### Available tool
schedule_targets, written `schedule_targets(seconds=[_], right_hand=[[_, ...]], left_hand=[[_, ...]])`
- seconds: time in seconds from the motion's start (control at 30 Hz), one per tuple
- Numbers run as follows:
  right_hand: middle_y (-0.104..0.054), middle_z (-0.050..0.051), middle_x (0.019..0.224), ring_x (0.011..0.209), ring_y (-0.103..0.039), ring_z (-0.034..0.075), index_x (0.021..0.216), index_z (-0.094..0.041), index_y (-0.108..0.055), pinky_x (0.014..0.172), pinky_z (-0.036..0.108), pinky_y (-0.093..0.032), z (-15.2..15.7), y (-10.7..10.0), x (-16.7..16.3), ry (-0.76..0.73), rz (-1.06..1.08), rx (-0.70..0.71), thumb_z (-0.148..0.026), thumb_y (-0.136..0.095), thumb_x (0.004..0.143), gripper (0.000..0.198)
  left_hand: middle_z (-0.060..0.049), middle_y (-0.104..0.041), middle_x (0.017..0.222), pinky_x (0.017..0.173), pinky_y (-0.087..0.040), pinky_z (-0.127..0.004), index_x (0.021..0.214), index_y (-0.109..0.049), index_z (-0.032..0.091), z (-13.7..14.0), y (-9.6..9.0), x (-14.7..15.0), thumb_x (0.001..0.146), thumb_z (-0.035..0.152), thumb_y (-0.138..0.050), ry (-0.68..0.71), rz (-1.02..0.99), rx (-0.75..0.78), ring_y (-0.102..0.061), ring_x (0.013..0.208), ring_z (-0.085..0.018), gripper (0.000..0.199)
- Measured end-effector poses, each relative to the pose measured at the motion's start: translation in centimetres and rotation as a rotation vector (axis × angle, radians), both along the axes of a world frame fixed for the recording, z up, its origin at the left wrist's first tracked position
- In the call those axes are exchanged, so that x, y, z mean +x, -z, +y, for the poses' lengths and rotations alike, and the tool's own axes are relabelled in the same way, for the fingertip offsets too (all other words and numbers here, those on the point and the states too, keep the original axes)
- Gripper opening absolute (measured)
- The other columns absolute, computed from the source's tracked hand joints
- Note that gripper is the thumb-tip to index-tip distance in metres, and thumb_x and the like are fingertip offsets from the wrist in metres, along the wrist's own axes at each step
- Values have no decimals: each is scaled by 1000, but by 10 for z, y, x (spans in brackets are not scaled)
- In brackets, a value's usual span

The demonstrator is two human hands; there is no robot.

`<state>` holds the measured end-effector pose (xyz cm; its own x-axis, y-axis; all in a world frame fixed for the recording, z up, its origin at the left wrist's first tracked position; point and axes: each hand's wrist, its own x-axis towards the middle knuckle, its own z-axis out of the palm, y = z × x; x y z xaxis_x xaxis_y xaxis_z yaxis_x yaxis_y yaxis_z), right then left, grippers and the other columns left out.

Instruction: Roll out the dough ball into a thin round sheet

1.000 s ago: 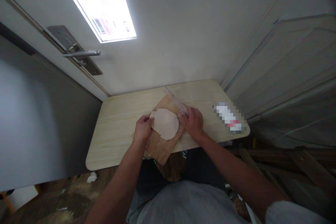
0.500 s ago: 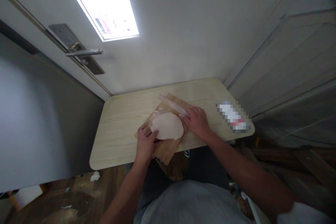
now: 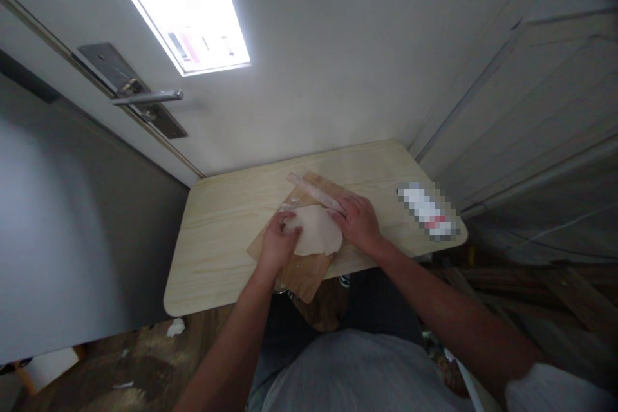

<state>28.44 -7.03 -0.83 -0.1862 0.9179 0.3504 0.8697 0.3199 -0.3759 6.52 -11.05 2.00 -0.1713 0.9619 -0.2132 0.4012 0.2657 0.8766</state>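
A flat, pale sheet of dough (image 3: 317,233) lies over a wooden board (image 3: 305,275) set at an angle. My left hand (image 3: 279,246) pinches the dough's left edge between thumb and fingers. Along the board's far side rests a thin, floury rolling pin (image 3: 313,189), pointing away to the upper left. The near end of the pin is under my right hand (image 3: 360,224), whose fingers close round it. The fingertips of that hand also reach the dough's upper right edge.
The board sits on a light wooden table (image 3: 207,241), its near corner past the front edge. A blurred-out item (image 3: 429,211) lies at the table's right end. Behind stands a door with a metal handle (image 3: 149,97). White scraps (image 3: 176,327) litter the floor.
My left hand has moved up along the dough's left edge. The dough has shifted slightly to the right on the board. My right hand stays at the rolling pin.
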Motion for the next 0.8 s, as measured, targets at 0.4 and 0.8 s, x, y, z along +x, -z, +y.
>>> schedule_targets(seconds=[0.4,0.8], right_hand=[[-67,13,113,104,-57,28,112,-18,-65,88,40,-42,7,13,14,124,-2,-4,-44,-55,96,33],[-66,11,116,109,-52,29,108,-21,-68,92,41,-38,-14,6,19,139,-54,27,-45,-60,93,29]], left_hand=[[-5,-71,97,71,-54,-28,115,-66,20,-30,9,-5,83,37,-60,-298,-3,143,-66,82,-18,37],[-1,-66,71,62,-43,-29,126,-65,25,-46,-13,-15,81,33,-64,125,381,-29,-61,63,-19,46]])
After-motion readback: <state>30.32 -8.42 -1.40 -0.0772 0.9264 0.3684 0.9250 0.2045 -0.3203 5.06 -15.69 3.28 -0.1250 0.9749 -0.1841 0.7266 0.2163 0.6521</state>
